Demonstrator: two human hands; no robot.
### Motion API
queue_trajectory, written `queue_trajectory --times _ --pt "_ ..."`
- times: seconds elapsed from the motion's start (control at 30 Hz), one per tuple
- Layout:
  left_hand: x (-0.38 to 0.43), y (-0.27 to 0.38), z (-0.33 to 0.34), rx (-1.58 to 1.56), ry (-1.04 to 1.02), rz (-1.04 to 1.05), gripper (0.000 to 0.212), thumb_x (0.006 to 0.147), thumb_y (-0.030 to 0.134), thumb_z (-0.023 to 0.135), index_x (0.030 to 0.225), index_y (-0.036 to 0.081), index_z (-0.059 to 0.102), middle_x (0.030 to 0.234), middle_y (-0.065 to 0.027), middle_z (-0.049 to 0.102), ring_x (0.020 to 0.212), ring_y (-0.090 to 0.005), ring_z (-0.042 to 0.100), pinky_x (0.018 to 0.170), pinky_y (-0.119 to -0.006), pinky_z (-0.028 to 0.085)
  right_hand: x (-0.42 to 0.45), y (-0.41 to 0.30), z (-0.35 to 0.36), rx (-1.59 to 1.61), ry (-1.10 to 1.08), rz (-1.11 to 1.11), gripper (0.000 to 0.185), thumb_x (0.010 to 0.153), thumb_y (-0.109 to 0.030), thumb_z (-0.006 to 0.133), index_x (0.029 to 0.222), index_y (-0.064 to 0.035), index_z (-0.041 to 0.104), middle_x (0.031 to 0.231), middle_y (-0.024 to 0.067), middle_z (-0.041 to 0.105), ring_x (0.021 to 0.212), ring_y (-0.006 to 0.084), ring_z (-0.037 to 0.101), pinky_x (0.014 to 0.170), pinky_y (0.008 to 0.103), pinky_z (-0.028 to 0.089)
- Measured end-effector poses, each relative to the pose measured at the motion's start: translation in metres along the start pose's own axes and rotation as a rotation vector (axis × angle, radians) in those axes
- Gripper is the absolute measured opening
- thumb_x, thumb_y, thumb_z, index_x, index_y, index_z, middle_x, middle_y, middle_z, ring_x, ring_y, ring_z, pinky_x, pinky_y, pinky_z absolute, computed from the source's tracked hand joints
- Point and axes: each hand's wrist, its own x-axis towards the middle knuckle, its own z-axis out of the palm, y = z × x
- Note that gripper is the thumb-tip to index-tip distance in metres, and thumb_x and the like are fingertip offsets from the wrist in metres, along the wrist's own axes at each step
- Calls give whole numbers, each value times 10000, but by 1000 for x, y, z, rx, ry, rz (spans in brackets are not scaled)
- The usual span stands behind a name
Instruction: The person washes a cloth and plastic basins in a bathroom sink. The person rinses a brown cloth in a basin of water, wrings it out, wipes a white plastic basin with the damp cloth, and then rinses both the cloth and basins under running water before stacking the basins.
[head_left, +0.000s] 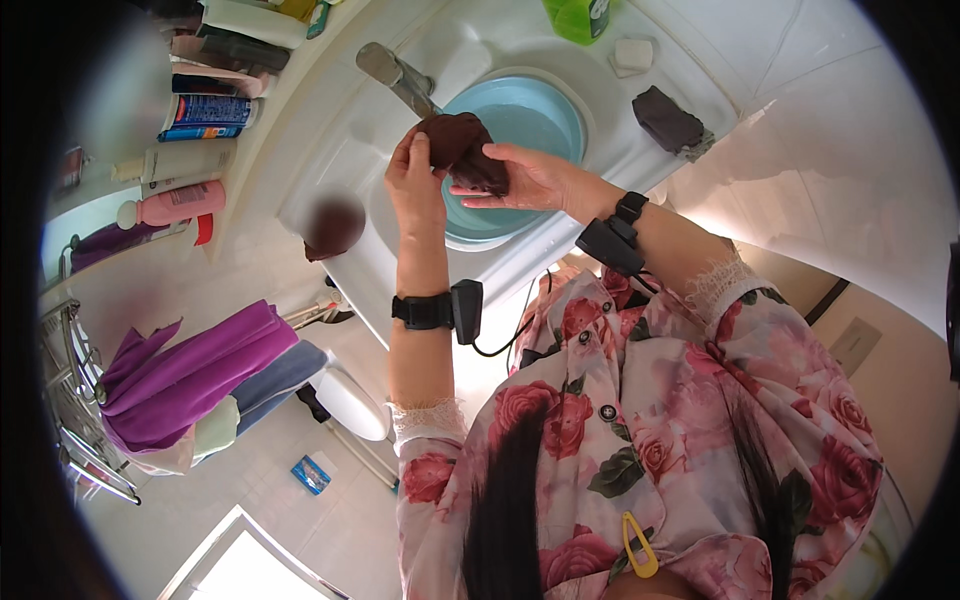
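A wet dark brown cloth item (454, 141), perhaps a sock, is stretched between my two hands above a light blue basin (574, 124) of water. My left hand (414, 172) pinches its left part between thumb and fingers. The lower right end drapes over the fingers of my right hand (534, 178), whose thumb rests along its edge. The basin sits inside the white sink (367, 161), partly covered by my hands. Just behind the cloth is the metal faucet (397, 75).
A folded dark cloth (667, 120) lies on the sink's right rim near white soap (632, 55) and a green bottle (576, 16). Another brown cloth (330, 229), partly blurred, lies at the left corner. Toiletries (180, 202) line the left shelf; towels (202, 367) hang below.
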Motion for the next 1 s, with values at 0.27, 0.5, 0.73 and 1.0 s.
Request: queue_trajectory --times 0.27,0.5,0.73,1.0 --pt "-42 -7 10 1074 -302 795 371 758 124 659 1102 14 575 991 -135 564 892 -268 544 842 -327 415 6 -4 3 236 50 12 522 728 -239 758 1156 -114 487 1100 65 534 1028 222 519 895 426 471" --pt "-7 0 -11 108 -284 181 670 885 354 559 1378 29 243 1212 -138 498 1087 -229 495 934 -347 389 5 -19 7 7 -15 228 425 785 -202 705 1099 -16 487 927 87 523 775 153 521 624 248 506" --pt "7 6 0 -97 -559 -78 652 848 410 587 1352 106 306 1074 -126 538 1050 -294 526 923 -411 442 8 -22 19 -254 -88 369 379 767 -203 721 1024 -30 504 840 67 519 708 128 503 574 203 454" --pt "13 -19 13 394 -238 111 452 812 126 612 1187 64 367 902 -94 528 783 -165 527 727 -297 452 22 -13 -1 -893 227 173 198 702 -184 740 767 -70 592 622 10 526 505 114 475 493 260 426"
